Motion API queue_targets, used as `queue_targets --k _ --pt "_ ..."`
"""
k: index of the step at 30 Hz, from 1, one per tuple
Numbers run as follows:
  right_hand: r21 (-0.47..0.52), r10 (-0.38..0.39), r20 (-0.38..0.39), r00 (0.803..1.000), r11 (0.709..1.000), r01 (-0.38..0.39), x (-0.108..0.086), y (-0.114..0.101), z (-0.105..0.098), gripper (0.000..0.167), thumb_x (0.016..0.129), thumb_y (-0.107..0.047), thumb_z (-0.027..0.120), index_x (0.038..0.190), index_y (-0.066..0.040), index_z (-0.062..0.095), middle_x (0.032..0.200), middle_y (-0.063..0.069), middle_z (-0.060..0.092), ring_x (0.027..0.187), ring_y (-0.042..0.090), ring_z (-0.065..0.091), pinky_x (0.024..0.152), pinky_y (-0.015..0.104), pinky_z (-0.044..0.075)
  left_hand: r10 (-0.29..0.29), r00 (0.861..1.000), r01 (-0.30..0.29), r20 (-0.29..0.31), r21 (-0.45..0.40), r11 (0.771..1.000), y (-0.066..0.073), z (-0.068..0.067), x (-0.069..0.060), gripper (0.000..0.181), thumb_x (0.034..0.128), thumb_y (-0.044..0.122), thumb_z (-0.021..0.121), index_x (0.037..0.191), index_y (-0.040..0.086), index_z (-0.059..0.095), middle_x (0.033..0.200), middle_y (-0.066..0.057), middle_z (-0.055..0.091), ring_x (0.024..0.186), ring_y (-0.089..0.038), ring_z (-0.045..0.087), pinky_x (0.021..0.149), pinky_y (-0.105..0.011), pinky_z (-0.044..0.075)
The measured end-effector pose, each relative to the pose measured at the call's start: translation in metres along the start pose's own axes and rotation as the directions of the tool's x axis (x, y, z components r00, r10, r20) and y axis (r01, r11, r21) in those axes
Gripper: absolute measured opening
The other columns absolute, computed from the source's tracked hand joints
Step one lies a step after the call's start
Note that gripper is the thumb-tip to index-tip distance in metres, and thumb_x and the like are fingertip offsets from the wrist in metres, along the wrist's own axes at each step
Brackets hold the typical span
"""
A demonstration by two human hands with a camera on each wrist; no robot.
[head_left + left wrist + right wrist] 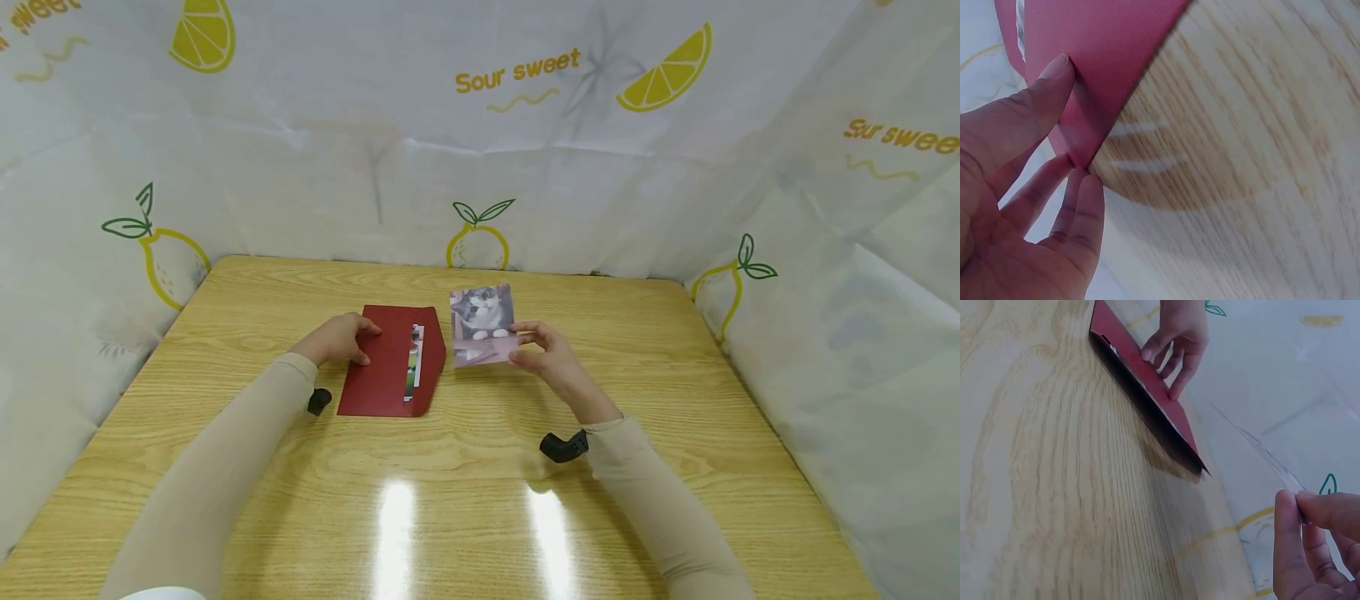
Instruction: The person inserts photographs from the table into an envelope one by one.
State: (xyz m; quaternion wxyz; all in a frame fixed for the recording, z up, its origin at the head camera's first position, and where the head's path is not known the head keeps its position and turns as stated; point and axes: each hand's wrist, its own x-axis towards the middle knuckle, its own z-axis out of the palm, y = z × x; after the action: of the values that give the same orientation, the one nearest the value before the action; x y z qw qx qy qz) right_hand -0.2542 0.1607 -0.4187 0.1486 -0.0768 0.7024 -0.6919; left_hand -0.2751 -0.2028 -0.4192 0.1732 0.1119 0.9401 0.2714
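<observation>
A red envelope [386, 358] lies on the table with its flap unfolded to the right. Printed pictures [415, 362] show at its opening. My left hand [341, 337] rests on the envelope's left part, thumb and fingertips spread apart on its upper face. In the left wrist view, the thumb [1035, 100] lies on the red paper while other fingertips touch near a corner. Beside the envelope, my right hand [551, 358] pinches a cat photo [482, 323] by its right edge, between thumb and fingers. The right wrist view shows that photo [1272, 464] nearly edge-on, above the table.
A wooden table [465, 467] stands before a white cloth [337, 183] printed with lemons. Black wrist mounts stick out by the left forearm [319, 401] and the right forearm [564, 447]. Bright reflections lie on the table's near part.
</observation>
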Motion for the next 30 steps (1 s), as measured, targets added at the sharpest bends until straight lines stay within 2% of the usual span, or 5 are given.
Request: queue_targets --k 7,15,30 --pt "0.034 -0.021 0.011 1.0 0.999 0.02 -0.002 0.003 0.01 0.051 0.089 0.014 0.056 0.137 0.008 0.041 0.106 0.006 0.048 0.082 0.008 0.061 0.083 0.022 0.056 0.002 1.0 -0.002 -0.004 -0.002 1.0 0.0 0.0 0.0 0.054 0.0851 0.002 0.071 0.136 -0.003 0.052 0.141 -0.025 0.048 0.132 -0.04 0.043 0.106 -0.048 0.043" --pt "0.027 -0.012 -0.001 1.0 1.0 0.012 -0.007 0.007 0.02 0.05 0.089 0.013 0.057 0.137 0.007 0.043 0.107 0.006 0.049 0.083 0.008 0.061 0.087 0.028 0.057 0.007 1.0 -0.007 -0.004 0.0 1.0 -0.001 0.001 0.0 0.055 0.0853 0.002 0.071 0.136 -0.003 0.052 0.141 -0.025 0.048 0.132 -0.04 0.043 0.105 -0.048 0.044" --pt "0.082 0.0 -0.048 0.999 0.997 0.004 -0.006 0.023 0.043 0.05 0.086 0.018 0.056 0.134 0.009 0.045 0.103 0.007 0.049 0.077 0.008 0.063 0.078 0.022 0.058 -0.008 1.0 0.008 -0.001 -0.007 1.0 0.0 0.0 -0.001 0.054 0.0861 0.003 0.071 0.136 -0.002 0.052 0.143 -0.025 0.046 0.133 -0.04 0.041 0.107 -0.049 0.042"
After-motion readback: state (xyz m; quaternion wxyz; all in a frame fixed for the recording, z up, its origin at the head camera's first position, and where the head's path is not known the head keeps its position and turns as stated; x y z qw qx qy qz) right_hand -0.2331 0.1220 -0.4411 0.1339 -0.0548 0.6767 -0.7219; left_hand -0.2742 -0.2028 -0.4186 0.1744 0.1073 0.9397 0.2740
